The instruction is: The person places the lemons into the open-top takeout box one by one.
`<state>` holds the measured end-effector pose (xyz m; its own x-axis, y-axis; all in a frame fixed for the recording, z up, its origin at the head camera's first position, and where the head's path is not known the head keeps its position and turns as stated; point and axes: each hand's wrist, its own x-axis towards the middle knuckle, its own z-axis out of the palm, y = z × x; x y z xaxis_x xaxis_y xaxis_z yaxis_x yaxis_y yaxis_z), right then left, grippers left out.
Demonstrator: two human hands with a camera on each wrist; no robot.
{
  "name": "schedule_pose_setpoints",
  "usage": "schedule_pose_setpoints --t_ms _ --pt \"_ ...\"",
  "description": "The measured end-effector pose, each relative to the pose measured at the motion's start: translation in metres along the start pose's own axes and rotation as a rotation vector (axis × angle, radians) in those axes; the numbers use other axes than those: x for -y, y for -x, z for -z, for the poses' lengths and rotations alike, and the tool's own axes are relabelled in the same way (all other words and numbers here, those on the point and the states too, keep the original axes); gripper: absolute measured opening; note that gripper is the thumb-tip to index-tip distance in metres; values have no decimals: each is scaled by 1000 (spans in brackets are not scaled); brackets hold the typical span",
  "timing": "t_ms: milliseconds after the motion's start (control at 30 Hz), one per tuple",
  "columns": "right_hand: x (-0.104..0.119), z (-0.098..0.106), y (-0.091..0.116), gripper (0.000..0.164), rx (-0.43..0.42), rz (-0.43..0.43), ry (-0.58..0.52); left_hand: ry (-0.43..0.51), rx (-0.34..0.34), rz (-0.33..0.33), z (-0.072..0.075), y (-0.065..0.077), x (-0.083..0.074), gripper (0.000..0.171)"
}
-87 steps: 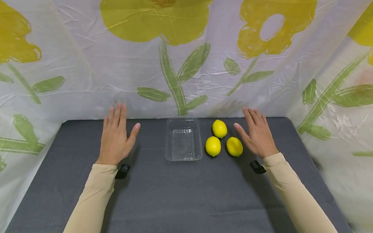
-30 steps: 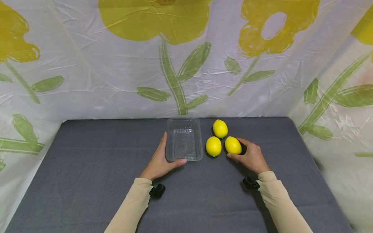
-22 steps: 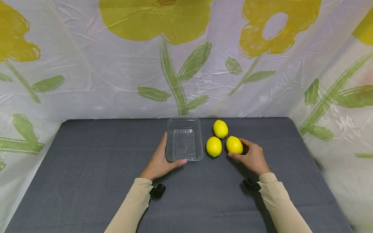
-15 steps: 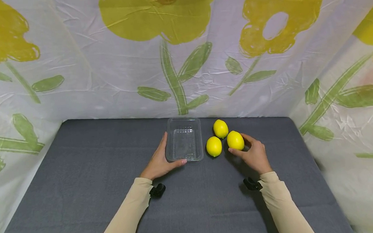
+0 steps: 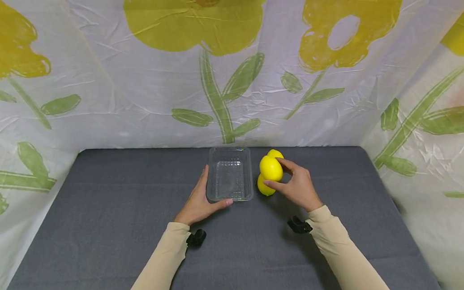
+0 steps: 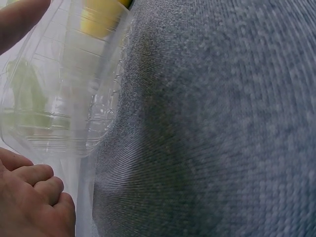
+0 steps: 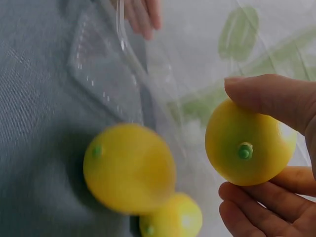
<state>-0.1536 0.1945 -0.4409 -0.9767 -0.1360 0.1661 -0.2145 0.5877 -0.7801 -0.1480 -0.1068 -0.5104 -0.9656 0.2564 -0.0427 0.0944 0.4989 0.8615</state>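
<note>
A clear plastic container (image 5: 231, 181) stands near the back of the table. My left hand (image 5: 199, 206) holds its near left corner, thumb on the near rim and fingers along the left side. In the left wrist view, the thumb (image 6: 17, 22) and curled fingers lie on either side of the container's corner. My right hand (image 5: 301, 188) pinches a yellow lemon (image 5: 271, 168) between thumb and fingers, raised above two other lemons. Of those, the back lemon (image 5: 276, 153) and the front lemon (image 5: 264, 189) are partly hidden by the held one. A green stem tip (image 7: 245, 151) shows on the held lemon.
A dark grey cloth (image 5: 232, 257) covers the table. Behind it and at the sides hangs a white curtain (image 5: 143, 92) printed with yellow flowers. Each wrist carries a small black camera, such as the right one (image 5: 299, 224).
My hands came in from the sides, the left to the container and the right to the rightmost lemon. The right hand has since lifted that lemon and carried it left over the others.
</note>
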Motion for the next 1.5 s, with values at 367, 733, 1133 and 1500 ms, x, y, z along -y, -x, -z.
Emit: schedule_pose_setpoints --t_ms 367,733,1133,1500 --pt "22 -29 -19 72 122 89 4 -1 4 3 -1 -1 0 132" --pt "31 -56 -30 74 257 122 26 4 8 -15 -1 -2 -1 130" --pt "31 -78 -40 76 363 164 145 4 9 -28 -2 -1 -1 128" --pt "38 -88 -49 62 481 201 266 24 11 -38 -2 -1 -2 127"
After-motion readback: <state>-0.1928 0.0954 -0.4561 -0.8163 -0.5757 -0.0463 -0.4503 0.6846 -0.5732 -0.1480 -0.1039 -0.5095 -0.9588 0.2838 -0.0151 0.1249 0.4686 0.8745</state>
